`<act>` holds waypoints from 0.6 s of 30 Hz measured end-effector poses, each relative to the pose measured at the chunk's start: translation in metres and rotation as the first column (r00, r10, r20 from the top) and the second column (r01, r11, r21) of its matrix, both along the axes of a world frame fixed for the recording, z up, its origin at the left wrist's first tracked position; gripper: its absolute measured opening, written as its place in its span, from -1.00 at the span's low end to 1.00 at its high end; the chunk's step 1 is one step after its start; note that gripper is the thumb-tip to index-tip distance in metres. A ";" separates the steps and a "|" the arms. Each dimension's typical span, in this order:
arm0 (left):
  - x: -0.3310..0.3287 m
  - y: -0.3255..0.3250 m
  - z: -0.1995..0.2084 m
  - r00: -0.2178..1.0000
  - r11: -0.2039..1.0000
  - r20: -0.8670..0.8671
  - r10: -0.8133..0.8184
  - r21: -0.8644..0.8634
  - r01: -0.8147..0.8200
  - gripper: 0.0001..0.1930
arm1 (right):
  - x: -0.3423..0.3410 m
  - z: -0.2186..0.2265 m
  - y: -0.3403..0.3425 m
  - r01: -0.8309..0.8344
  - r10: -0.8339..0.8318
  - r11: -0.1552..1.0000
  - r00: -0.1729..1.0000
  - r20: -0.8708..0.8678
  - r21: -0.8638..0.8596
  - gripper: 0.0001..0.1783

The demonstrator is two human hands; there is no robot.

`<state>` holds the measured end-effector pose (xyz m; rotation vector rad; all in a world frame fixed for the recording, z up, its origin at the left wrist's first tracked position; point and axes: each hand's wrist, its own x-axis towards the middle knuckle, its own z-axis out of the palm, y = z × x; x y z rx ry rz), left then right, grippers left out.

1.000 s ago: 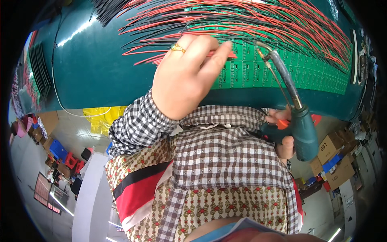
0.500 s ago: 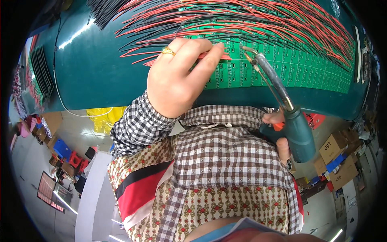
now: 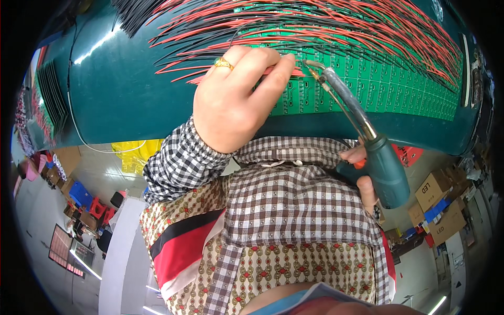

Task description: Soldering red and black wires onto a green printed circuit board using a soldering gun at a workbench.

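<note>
My left hand (image 3: pixel 231 110), with a gold ring on one finger, is over the near edge of a green circuit board panel (image 3: pixel 409 97). Its thumb and fingers pinch a small bundle of red wires (image 3: pixel 298 73), partly hidden under the hand. My right hand (image 3: pixel 368 191) is wrapped round the dark green handle of a soldering gun (image 3: pixel 387 168), and only some of its fingers show. The gun's tip, with a thin feed tube beside it, points at the board just right of my left fingertips. Rows of red and black wires (image 3: pixel 252 26) lie across the panel's far part.
A dark green table (image 3: pixel 136 105) carries the panel. Black wires (image 3: pixel 136 16) lie at the far left, and a stack of dark strips (image 3: pixel 52 94) stands near the left edge. A white cable (image 3: pixel 79 131) hangs at the table's front. Cardboard boxes (image 3: pixel 446 226) stand on the right.
The soldering gun in my right hand has moved a little left, bringing its tip closer to my left fingertips. My left hand has shifted very slightly right, still pinching the red wires.
</note>
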<state>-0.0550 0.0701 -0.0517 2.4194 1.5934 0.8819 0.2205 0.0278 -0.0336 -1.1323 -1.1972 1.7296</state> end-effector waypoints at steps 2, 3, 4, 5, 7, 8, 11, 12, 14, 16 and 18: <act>0.000 0.000 -0.001 1.000 1.000 0.001 -0.002 0.005 0.002 -0.63 | -0.001 0.000 -0.001 0.006 -0.006 1.000 1.000 0.001 -0.011 -0.50; 0.000 0.000 -0.001 1.000 1.000 0.003 -0.003 0.010 0.003 -0.63 | -0.001 0.000 -0.001 0.011 -0.011 1.000 1.000 0.004 -0.021 -0.51; 0.000 0.001 -0.001 1.000 1.000 0.003 -0.003 0.009 0.003 -0.63 | 0.000 0.000 0.000 0.010 -0.010 1.000 1.000 0.004 -0.023 -0.51; 0.000 0.001 0.000 1.000 1.000 0.003 -0.003 0.009 0.003 -0.63 | 0.001 0.001 0.002 -0.012 0.013 0.999 1.000 0.020 -0.032 -0.51; 0.000 0.000 0.000 1.000 1.000 0.003 0.001 0.008 -0.001 -0.63 | 0.001 0.002 0.003 -0.039 0.041 0.998 0.999 0.036 -0.041 -0.51; 0.000 -0.001 0.001 1.000 1.000 -0.003 0.006 0.005 -0.006 -0.63 | 0.000 0.003 0.004 -0.041 0.043 0.998 0.998 0.039 -0.042 -0.51; 0.000 0.001 -0.002 1.000 1.000 0.003 -0.001 0.005 0.001 -0.63 | -0.001 0.004 0.005 -0.035 0.037 0.998 0.998 0.054 -0.043 -0.52; 0.001 0.001 -0.002 1.000 1.000 0.002 0.001 0.005 -0.001 -0.63 | 0.000 0.004 0.005 -0.040 0.043 0.998 0.998 0.054 -0.047 -0.52; 0.001 0.002 -0.002 1.000 1.000 0.005 -0.003 0.009 0.003 -0.63 | 0.004 -0.002 -0.001 -0.077 0.078 0.997 0.994 0.076 -0.026 -0.40; 0.001 0.001 -0.001 1.000 1.000 0.006 -0.001 0.013 0.001 -0.63 | 0.009 -0.004 -0.002 -0.119 0.119 0.993 0.988 0.098 -0.008 -0.28; 0.001 0.001 -0.001 1.000 1.000 0.010 0.000 0.019 0.000 -0.63 | 0.014 -0.004 0.001 -0.224 0.223 0.975 0.967 0.125 -0.010 -0.28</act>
